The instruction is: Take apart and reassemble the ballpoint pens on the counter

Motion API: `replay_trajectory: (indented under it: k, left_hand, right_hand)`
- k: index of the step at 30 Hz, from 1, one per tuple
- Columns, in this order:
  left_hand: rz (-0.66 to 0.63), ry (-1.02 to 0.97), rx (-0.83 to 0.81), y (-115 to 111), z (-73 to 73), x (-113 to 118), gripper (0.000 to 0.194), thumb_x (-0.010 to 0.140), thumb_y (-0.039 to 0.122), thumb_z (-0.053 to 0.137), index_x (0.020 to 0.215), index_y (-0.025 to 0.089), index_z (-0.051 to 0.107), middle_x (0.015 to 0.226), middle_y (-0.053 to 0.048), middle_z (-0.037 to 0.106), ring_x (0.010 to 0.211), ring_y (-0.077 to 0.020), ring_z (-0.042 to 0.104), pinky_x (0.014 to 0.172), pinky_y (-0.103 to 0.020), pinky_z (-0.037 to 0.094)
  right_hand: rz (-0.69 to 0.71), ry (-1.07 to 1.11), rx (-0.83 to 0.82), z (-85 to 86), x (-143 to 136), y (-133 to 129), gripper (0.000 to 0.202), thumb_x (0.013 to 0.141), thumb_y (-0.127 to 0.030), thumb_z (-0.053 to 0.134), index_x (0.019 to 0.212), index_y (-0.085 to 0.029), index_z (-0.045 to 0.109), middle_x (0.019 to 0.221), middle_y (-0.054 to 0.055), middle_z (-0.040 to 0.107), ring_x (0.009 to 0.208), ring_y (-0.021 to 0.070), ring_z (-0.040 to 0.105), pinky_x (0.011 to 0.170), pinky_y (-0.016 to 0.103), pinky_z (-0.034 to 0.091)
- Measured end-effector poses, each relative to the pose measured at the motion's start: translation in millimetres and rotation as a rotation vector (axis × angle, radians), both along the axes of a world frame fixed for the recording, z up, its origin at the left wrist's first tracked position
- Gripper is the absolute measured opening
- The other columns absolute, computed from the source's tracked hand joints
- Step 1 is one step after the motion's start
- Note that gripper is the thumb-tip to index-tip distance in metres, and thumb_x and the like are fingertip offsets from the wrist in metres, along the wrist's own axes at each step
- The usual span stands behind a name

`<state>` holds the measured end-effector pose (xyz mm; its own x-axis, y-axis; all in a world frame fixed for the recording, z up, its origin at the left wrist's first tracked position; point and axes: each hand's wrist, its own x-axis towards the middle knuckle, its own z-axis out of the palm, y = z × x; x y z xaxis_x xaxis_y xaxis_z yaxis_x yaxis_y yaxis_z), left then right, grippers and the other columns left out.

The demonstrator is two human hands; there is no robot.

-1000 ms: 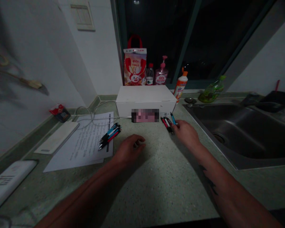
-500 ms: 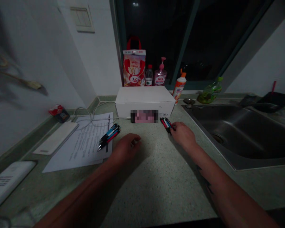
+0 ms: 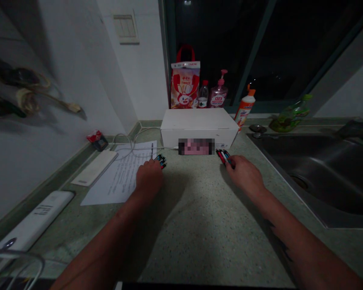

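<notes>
Slim red, white and blue plastic pens (image 3: 223,156) touch my curled right hand (image 3: 245,172), likely light, stiff, best pinched mid-barrel. My bent left hand (image 3: 149,176) half-covers another bunch (image 3: 161,160); whether either grips, I cannot tell.

Behind one white box (image 3: 196,119) stood one bag (image 3: 185,86) and two bottles (image 3: 219,97); to its right, two more bottles (image 3: 245,108) and one sink (image 3: 341,161). Before it were one left hand (image 3: 149,175), one right hand (image 3: 245,172), at least three pens (image 3: 224,156) rightward, and other pens (image 3: 161,158) leftward, too hidden to count.
</notes>
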<state>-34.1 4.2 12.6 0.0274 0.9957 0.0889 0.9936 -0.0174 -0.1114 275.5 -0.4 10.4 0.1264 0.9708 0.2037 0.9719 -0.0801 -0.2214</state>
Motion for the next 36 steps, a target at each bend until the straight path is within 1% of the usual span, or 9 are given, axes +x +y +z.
replay_trajectory:
  k: [10,17,22,25,28,30,31,33,36]
  left_hand:
    - [-0.046,0.036,-0.057,-2.4,6.0,5.2,0.033,0.095,0.010,0.037,0.105,0.009,0.068,0.105,-0.021,0.070,0.101,-0.0324,0.067,0.080,-0.039,0.049]
    - [0.020,0.038,-0.085,-2.2,6.7,6.8,0.032,0.098,0.012,0.036,0.107,0.011,0.066,0.107,-0.018,0.071,0.098,-0.0289,0.068,0.079,-0.035,0.049]
    - [0.007,-0.002,-0.033,-2.9,10.5,7.6,0.033,0.098,0.009,0.033,0.109,0.010,0.064,0.107,-0.017,0.068,0.096,-0.0286,0.067,0.078,-0.036,0.049]
    - [-0.104,-0.152,0.030,-4.7,8.3,13.9,0.027,0.095,0.011,0.042,0.105,0.013,0.067,0.106,-0.015,0.067,0.101,-0.0280,0.065,0.084,-0.036,0.048]
    - [-0.354,-0.454,0.010,-12.4,0.5,27.1,0.021,0.091,0.012,0.052,0.103,0.016,0.069,0.104,-0.011,0.067,0.100,-0.0254,0.064,0.084,-0.034,0.049]
    - [-0.531,-0.624,-0.035,-20.1,-5.2,37.6,0.021,0.091,0.014,0.056,0.107,0.018,0.069,0.105,-0.009,0.067,0.099,-0.0235,0.064,0.085,-0.034,0.049]
    - [-0.602,-0.680,-0.046,-23.8,-7.4,42.1,0.021,0.090,0.013,0.058,0.107,0.019,0.069,0.103,-0.008,0.068,0.097,-0.0230,0.064,0.086,-0.034,0.050]
    - [-0.674,-0.755,-0.055,-29.2,-10.2,48.4,0.024,0.090,0.011,0.057,0.108,0.020,0.069,0.103,-0.007,0.069,0.098,-0.0223,0.064,0.088,-0.035,0.050]
    - [-0.641,-0.795,-0.034,-30.4,-11.6,48.8,0.021,0.091,0.013,0.058,0.108,0.018,0.069,0.106,-0.008,0.069,0.099,-0.0226,0.064,0.087,-0.036,0.052]
  right_hand:
    - [0.112,0.065,0.038,-0.7,-19.7,-11.0,0.028,0.098,-0.028,0.051,0.116,-0.019,0.070,0.117,0.012,0.074,0.095,0.0264,0.071,0.077,0.033,0.050]
    - [0.180,0.108,0.077,-2.3,-24.2,-15.3,0.025,0.097,-0.027,0.050,0.112,-0.020,0.070,0.115,0.010,0.074,0.095,0.0274,0.071,0.078,0.036,0.053]
    - [0.204,0.152,0.104,-3.0,-26.8,-16.6,0.025,0.096,-0.026,0.051,0.109,-0.020,0.072,0.112,0.012,0.075,0.098,0.0297,0.071,0.081,0.041,0.054]
    - [0.348,0.198,0.166,-1.1,-31.0,-18.4,0.027,0.100,-0.029,0.051,0.115,-0.018,0.070,0.114,0.014,0.073,0.106,0.0304,0.068,0.092,0.045,0.053]
    - [0.599,0.218,0.202,-0.1,-40.0,-23.1,0.032,0.101,-0.031,0.055,0.129,-0.019,0.064,0.126,0.014,0.068,0.120,0.0299,0.062,0.104,0.048,0.048]
    - [0.715,0.200,0.162,-1.6,-47.2,-26.9,0.031,0.100,-0.029,0.059,0.130,-0.022,0.063,0.129,0.013,0.067,0.122,0.0291,0.060,0.104,0.047,0.048]
    - [0.747,0.185,0.123,-2.8,-50.2,-28.4,0.028,0.099,-0.027,0.060,0.126,-0.021,0.065,0.124,0.012,0.069,0.118,0.0284,0.061,0.102,0.045,0.049]
    - [0.763,0.163,0.037,-5.5,-53.7,-30.0,0.017,0.100,-0.024,0.059,0.112,-0.020,0.069,0.108,0.010,0.072,0.104,0.0266,0.065,0.092,0.041,0.051]
    - [0.722,0.258,-0.056,-7.6,-50.6,-27.7,0.016,0.101,-0.024,0.054,0.099,-0.021,0.071,0.093,0.007,0.072,0.090,0.0231,0.066,0.081,0.036,0.049]
